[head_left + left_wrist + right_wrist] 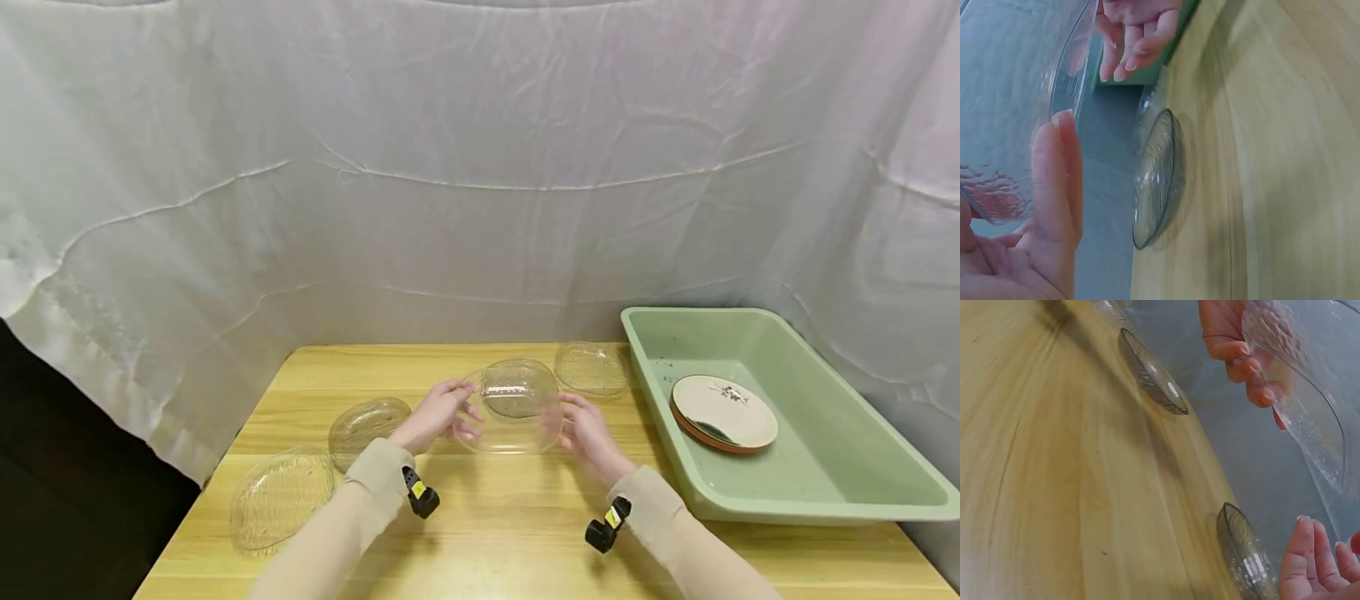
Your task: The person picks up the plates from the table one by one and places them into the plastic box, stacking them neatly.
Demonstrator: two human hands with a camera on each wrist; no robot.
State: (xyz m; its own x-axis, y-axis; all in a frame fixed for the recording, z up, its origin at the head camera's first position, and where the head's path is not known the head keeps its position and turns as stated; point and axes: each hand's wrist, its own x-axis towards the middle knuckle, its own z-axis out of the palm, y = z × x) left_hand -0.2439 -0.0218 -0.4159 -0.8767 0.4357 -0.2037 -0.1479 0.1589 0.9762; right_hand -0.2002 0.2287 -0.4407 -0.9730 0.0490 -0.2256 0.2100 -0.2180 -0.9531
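Observation:
A clear glass plate (502,437) with a textured surface is held up over the table. My left hand (442,412) pinches its left rim, thumb on one side and fingers on the other, as the left wrist view (1041,206) shows. At the plate's right edge is my right hand (588,429), its fingertips overlapping the rim in the head view. In the right wrist view the right hand's fingers (1300,559) are nearly straight. Behind the held plate, another clear glass dish (517,375) shows partly through it.
More clear glass dishes lie left of my left hand (367,429), at the table's front left (281,500) and back right (592,367). A green tub (840,467) on the right holds stacked ceramic plates (720,408). Grey curtain (480,233) hangs behind the wooden table (495,533).

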